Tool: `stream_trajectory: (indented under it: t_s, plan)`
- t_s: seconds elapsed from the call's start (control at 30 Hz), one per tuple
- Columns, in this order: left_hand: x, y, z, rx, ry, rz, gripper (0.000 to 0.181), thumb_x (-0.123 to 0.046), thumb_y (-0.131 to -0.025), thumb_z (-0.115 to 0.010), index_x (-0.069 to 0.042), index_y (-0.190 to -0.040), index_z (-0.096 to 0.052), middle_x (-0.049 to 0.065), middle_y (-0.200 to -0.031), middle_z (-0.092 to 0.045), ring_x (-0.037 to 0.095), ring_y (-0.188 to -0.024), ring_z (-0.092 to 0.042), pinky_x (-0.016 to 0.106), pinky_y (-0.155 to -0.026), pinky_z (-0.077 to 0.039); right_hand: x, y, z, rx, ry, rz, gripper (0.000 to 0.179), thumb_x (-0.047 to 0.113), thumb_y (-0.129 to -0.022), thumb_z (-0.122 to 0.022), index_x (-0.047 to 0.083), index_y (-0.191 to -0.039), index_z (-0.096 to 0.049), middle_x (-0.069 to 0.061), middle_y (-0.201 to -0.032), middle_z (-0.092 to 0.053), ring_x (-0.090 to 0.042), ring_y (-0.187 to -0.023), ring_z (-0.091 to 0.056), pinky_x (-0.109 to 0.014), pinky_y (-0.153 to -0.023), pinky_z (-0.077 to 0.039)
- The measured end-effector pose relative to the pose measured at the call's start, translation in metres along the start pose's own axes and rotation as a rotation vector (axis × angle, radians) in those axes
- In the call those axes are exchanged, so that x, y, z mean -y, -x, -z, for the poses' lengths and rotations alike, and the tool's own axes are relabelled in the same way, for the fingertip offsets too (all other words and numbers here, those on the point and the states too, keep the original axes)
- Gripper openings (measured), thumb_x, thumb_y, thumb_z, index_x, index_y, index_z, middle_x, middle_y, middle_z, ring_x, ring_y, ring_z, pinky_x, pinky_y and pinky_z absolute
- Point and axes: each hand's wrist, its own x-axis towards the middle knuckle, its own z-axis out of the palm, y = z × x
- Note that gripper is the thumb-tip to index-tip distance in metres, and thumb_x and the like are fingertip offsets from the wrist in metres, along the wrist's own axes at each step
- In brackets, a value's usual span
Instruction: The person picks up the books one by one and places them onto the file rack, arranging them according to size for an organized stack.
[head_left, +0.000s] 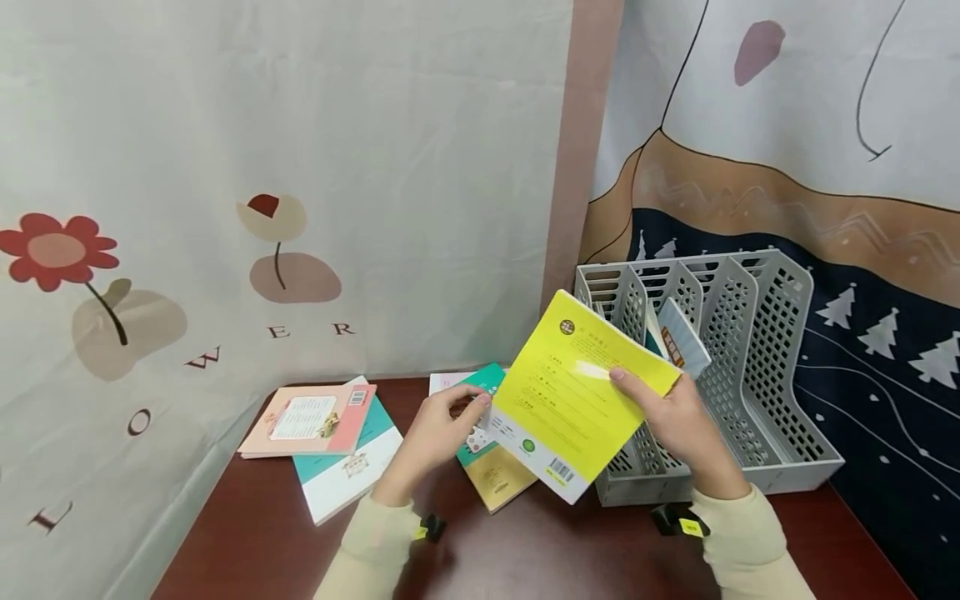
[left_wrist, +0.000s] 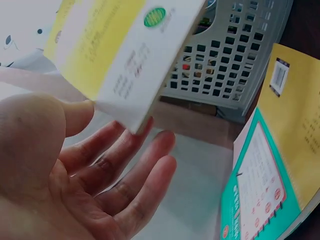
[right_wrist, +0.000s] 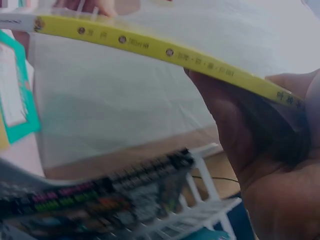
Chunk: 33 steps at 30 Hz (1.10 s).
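My right hand (head_left: 678,421) grips a yellow book (head_left: 577,392) by its right edge, thumb on the cover with the text and fingers behind. The book is tilted in the air, its white strip and barcode toward the lower left. In the right wrist view its yellow spine (right_wrist: 150,47) runs across the top. My left hand (head_left: 438,433) is at the book's left edge; in the left wrist view its thumb tip meets a corner and its relaxed fingers spread beside the lower edge. Below lies a green and gold book (head_left: 498,479), partly hidden by the yellow one.
A grey perforated file organizer (head_left: 795,475) with several slots stands at the right, with books such as a pale blue one (head_left: 686,333) in its left part. A pink book (head_left: 300,421) overlaps a teal and white book (head_left: 352,471) on the dark red table (head_left: 510,558).
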Motion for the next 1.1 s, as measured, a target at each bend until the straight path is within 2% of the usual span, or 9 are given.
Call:
stream_trajectory:
  t_s: [0.17,0.33,0.57,0.67,0.73,0.8,0.93,1.0,1.1]
  plan:
    - [-0.003,-0.004,-0.012,0.091,0.032,-0.043,0.031,-0.040,-0.114,-0.062,-0.017,-0.128,-0.078,0.006,-0.109,-0.080,0.024,-0.096,-0.080,0.033,-0.081,-0.062,0.002,0.010,0.027,0.010,0.000,0.066,0.030,0.013,-0.113,-0.064,-0.007,-0.135,-0.070,0.007,-0.096,-0.086,-0.018,-0.076,-0.084,-0.031,-0.056,-0.063]
    - [-0.010,-0.008,-0.031,0.176,0.044,-0.066,0.026,-0.038,-0.115,-0.060,-0.019,-0.121,-0.077,0.011,-0.106,-0.081,0.036,-0.093,-0.082,0.032,-0.077,-0.062,0.003,0.021,0.058,-0.010,0.086,0.112,0.023,0.006,-0.111,-0.064,0.011,-0.130,-0.076,0.008,-0.097,-0.086,-0.019,-0.075,-0.084,-0.030,-0.055,-0.062]
    - [-0.026,-0.010,-0.064,0.266,-0.047,-0.090,0.032,-0.042,-0.114,-0.059,-0.020,-0.132,-0.074,0.008,-0.108,-0.083,0.026,-0.082,-0.081,0.027,-0.066,-0.054,0.012,0.032,0.102,-0.089,0.254,0.051,0.025,0.010,-0.112,-0.065,0.030,-0.124,-0.074,0.015,-0.095,-0.084,-0.017,-0.068,-0.082,-0.028,-0.045,-0.054]
    - [-0.030,-0.010,-0.078,0.309,-0.111,-0.107,0.040,-0.047,-0.113,-0.060,-0.020,-0.142,-0.070,0.000,-0.111,-0.082,0.012,-0.076,-0.077,0.025,-0.073,-0.055,0.021,0.040,0.116,-0.149,0.339,-0.021,0.016,0.018,-0.113,-0.065,0.020,-0.127,-0.073,0.020,-0.090,-0.082,-0.016,-0.066,-0.081,-0.030,-0.043,-0.052]
    - [-0.032,-0.010,-0.086,0.317,-0.164,-0.118,0.047,-0.050,-0.113,-0.059,-0.021,-0.148,-0.066,-0.004,-0.116,-0.079,0.002,-0.077,-0.071,0.025,-0.081,-0.056,0.029,0.046,0.122,-0.184,0.408,-0.080,0.026,0.024,-0.113,-0.065,0.006,-0.130,-0.072,0.017,-0.088,-0.082,-0.015,-0.062,-0.078,-0.031,-0.042,-0.051]
    - [-0.034,-0.010,-0.093,0.315,-0.198,-0.124,0.052,-0.052,-0.112,-0.059,-0.019,-0.152,-0.064,-0.006,-0.122,-0.078,-0.003,-0.081,-0.068,0.027,-0.088,-0.057,0.037,0.052,0.125,-0.210,0.496,-0.126,0.041,0.028,-0.114,-0.063,-0.007,-0.135,-0.067,0.006,-0.088,-0.083,-0.012,-0.059,-0.075,-0.031,-0.044,-0.053]
    - [-0.039,-0.011,-0.102,0.310,-0.244,-0.139,0.064,-0.056,-0.111,-0.060,-0.013,-0.160,-0.058,0.000,-0.135,-0.077,-0.001,-0.089,-0.069,0.034,-0.103,-0.058,0.053,0.058,0.132,-0.257,0.653,-0.198,0.052,0.031,-0.115,-0.059,-0.017,-0.135,-0.061,-0.024,-0.089,-0.081,-0.014,-0.057,-0.068,-0.030,-0.044,-0.047]
    - [-0.040,-0.011,-0.105,0.307,-0.262,-0.151,0.070,-0.056,-0.110,-0.061,-0.010,-0.162,-0.054,0.002,-0.139,-0.076,0.001,-0.093,-0.070,0.038,-0.112,-0.056,0.059,0.060,0.135,-0.284,0.706,-0.213,0.053,0.031,-0.116,-0.056,-0.019,-0.133,-0.060,-0.032,-0.090,-0.078,-0.017,-0.057,-0.065,-0.032,-0.042,-0.040]
    - [-0.041,-0.011,-0.108,0.301,-0.267,-0.151,0.075,-0.056,-0.109,-0.062,-0.007,-0.165,-0.050,0.005,-0.143,-0.074,0.008,-0.099,-0.074,0.042,-0.117,-0.053,0.063,0.059,0.139,-0.312,0.722,-0.199,0.051,0.026,-0.118,-0.053,-0.021,-0.135,-0.057,-0.039,-0.092,-0.075,-0.014,-0.054,-0.064,-0.029,-0.042,-0.043]
